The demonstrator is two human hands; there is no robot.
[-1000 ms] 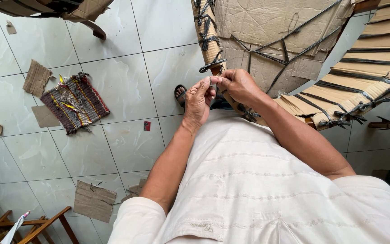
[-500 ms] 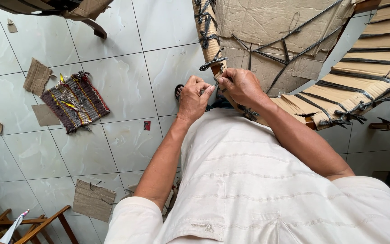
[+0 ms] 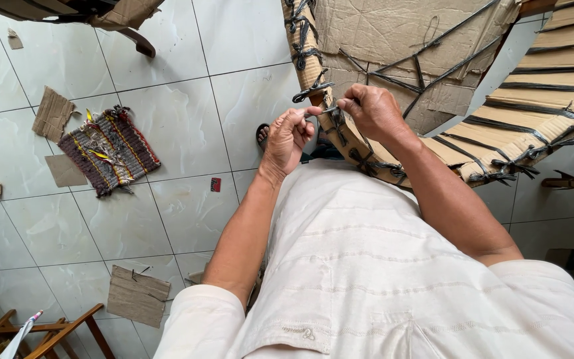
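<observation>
Head view shows both hands, left hand [image 3: 288, 136] and right hand [image 3: 372, 110], pinching a black strap [image 3: 327, 112] between them at the cardboard frame [image 3: 393, 40] edge, so I'd pull evenly, keeping it snug.

Striped woven mat [image 3: 109, 151] on the tiled floor [image 3: 187, 139], left side. Cardboard scraps [image 3: 53, 114] just beside it, another cardboard piece [image 3: 138, 295] nearer the bottom edge. Small red tag [image 3: 215, 185] mid-floor. Wooden frame [image 3: 54, 332] at bottom-left corner.
</observation>
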